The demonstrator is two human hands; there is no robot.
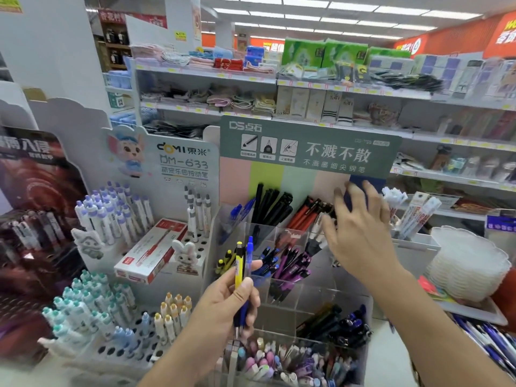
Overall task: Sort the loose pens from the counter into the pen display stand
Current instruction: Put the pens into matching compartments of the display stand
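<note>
left hand (223,305): grips upright yellow pen (238,268) and blue pen (248,263)
yellow pens' slot (224,263): just far-left
right hand (360,233): fingers apart, farther

1. Left hand (223,300): raised at centre, forearm up from lower edge, fingers and thumb curled, pinching two upright pens (242,270).
2. Right hand (360,230): extended forward, palm down, fingers spread, motion-blurred.

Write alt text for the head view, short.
The left hand grips a yellow pen and a blue pen upright while the right hand reaches with spread fingers over the clear pen display stand in a shop aisle.
</note>
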